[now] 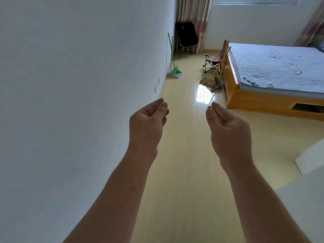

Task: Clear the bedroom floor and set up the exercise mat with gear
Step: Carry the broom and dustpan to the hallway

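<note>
Floor (184,155) of pale, glossy boards runs from the person toward the far corner, with a white wall (70,85) along its left edge and a wooden bed frame (233,95) along its right. A quilted blue mattress (271,67) lies on the frame.

Both arms reach forward over the boards. The left hand (147,123) and the right hand (228,130) are apart, fingers loosely curled, each holding nothing.

A green-handled dustpan (174,72) leans at the wall's foot. Across the strip, a small folding chair (213,62) stands just beside the bed's far corner, and a broom (209,81) leans against the frame near it. Between the dustpan and the broom the boards lie open. A dark folded chair (186,35) rests in the far corner before the curtain (194,11).

The window (263,0) is cut off at the top. A white shape (312,158) at the right edge is too cropped to identify, and small scraps (298,73) on the mattress are hard to make out.
</note>
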{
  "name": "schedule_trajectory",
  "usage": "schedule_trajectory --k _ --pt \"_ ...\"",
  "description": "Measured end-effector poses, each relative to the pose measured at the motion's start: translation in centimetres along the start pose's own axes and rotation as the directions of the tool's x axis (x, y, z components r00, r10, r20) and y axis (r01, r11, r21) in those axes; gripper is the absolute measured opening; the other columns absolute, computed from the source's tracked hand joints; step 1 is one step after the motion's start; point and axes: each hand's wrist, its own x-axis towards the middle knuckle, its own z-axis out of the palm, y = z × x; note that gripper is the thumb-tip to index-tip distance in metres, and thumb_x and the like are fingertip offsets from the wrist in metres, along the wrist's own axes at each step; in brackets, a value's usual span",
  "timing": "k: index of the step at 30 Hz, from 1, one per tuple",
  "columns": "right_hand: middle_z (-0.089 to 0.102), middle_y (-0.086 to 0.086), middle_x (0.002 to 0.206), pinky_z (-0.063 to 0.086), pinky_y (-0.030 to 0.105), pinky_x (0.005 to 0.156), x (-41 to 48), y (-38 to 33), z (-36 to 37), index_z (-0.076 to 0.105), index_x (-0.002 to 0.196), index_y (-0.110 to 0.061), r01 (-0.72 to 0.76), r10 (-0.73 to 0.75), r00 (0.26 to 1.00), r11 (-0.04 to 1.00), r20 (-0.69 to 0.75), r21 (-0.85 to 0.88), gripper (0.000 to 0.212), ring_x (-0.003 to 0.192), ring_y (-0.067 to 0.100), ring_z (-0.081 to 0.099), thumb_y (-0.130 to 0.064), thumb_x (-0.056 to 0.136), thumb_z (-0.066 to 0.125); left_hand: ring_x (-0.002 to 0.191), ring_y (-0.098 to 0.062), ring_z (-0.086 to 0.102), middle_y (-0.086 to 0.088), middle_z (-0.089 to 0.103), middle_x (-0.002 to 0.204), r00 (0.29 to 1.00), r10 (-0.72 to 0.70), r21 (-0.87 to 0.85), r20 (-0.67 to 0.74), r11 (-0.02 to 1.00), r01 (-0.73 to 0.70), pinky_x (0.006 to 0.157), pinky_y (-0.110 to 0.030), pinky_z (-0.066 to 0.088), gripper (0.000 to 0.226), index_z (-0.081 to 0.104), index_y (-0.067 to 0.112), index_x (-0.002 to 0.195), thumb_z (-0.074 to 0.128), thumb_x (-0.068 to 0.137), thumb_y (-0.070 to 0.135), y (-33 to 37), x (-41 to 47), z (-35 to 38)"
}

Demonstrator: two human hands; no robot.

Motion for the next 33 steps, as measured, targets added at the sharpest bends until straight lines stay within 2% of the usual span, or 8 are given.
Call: schedule_trajectory --k 3,5,9,14,20,24,29,33 --pt "0.071 -0.002 0.126 0.040 -0.005 0.085 5.3 1.5 2.0 0.066 0.133 -0.011 -0.036 0.036 0.999 0.999 -0.028 0.008 0.039 0.094 -0.029 0.056 -0.027 0.098 0.067 0.099 -0.015 0.076 -0.002 0.079 0.106 0.999 -0.021 0.016 0.046 1.000 0.021 0.097 -0.035 0.058 0.015 0.074 0.016 0.110 0.070 0.096 0.014 0.1 5.9 2.9" --pt "0.071 -0.003 0.127 0.041 -0.004 0.087 9.2 3.0 3.5 0.065 0.134 -0.012 -0.057 0.057 0.997 0.998 -0.049 0.011 0.040 0.092 -0.031 0.054 -0.029 0.098 0.067 0.099 -0.015 0.076 -0.002 0.079 0.106 0.997 -0.033 0.031 0.072 0.999 0.031 0.097 -0.035 0.059 0.014 0.075 0.017 0.108 0.070 0.096 0.014 -0.5 10.3 5.1" --pt "0.071 -0.004 0.127 0.041 -0.002 0.089 17.9 7.6 6.5 0.065 0.134 -0.012 -0.073 0.074 0.994 0.997 -0.079 0.016 0.040 0.096 -0.028 0.057 -0.030 0.098 0.067 0.099 -0.015 0.076 -0.002 0.079 0.104 0.993 -0.056 0.059 0.103 0.997 0.050 0.096 -0.035 0.059 0.013 0.075 0.017 0.107 0.071 0.095 0.015 -3.0 19.6 9.8" --pt "0.071 -0.001 0.128 0.042 0.000 0.092 30.7 13.2 10.2 0.064 0.136 -0.011 -0.108 0.111 0.990 0.993 -0.088 0.043 0.042 0.111 -0.008 0.060 -0.030 0.099 0.066 0.098 -0.016 0.076 -0.002 0.079 0.104 0.993 -0.071 0.118 0.093 0.991 0.059 0.096 -0.036 0.059 0.011 0.076 0.019 0.104 0.072 0.095 0.014 -5.2 31.8 16.5" --pt "0.068 -0.006 0.133 0.047 0.012 0.101 48.0 15.1 13.9 0.062 0.139 -0.015 -0.123 0.124 0.992 0.991 -0.018 0.052 0.043 0.116 -0.009 0.059 -0.033 0.100 0.065 0.098 -0.016 0.076 -0.002 0.079 0.102 0.997 -0.045 0.118 0.057 0.992 0.038 0.096 -0.036 0.059 0.010 0.076 0.019 0.101 0.071 0.095 0.013 -2.9 46.3 26.2" --pt "0.067 -0.007 0.133 0.043 0.004 0.097 57.6 16.2 16.8 0.061 0.139 -0.015 -0.112 0.112 0.994 0.992 0.004 0.062 0.042 0.115 -0.013 0.057 -0.031 0.100 0.064 0.098 -0.016 0.076 -0.001 0.080 0.101 0.998 -0.032 0.105 0.056 0.994 0.026 0.096 -0.036 0.059 0.010 0.076 0.020 0.101 0.072 0.094 0.015 -1.9 54.8 31.1" --pt "0.067 -0.009 0.134 0.045 0.005 0.096 69.7 20.2 21.9 0.061 0.140 -0.017 -0.112 0.112 0.994 0.993 0.019 0.021 0.043 0.106 -0.022 0.058 -0.034 0.100 0.064 0.098 -0.017 0.076 -0.002 0.080 0.101 0.997 -0.060 0.068 0.050 0.996 0.056 0.095 -0.036 0.059 0.008 0.076 0.019 0.099 0.072 0.094 0.014 -3.4 68.1 35.3" --pt "0.069 -0.006 0.131 0.044 0.003 0.094 80.3 23.2 27.0 0.063 0.138 -0.014 -0.104 0.104 0.994 0.995 -0.031 -0.009 0.042 0.113 -0.012 0.059 -0.032 0.099 0.065 0.098 -0.017 0.076 -0.004 0.079 0.102 0.994 -0.068 0.051 0.089 0.997 0.064 0.095 -0.036 0.059 0.009 0.076 0.018 0.101 0.072 0.094 0.014 -4.3 80.4 39.3"
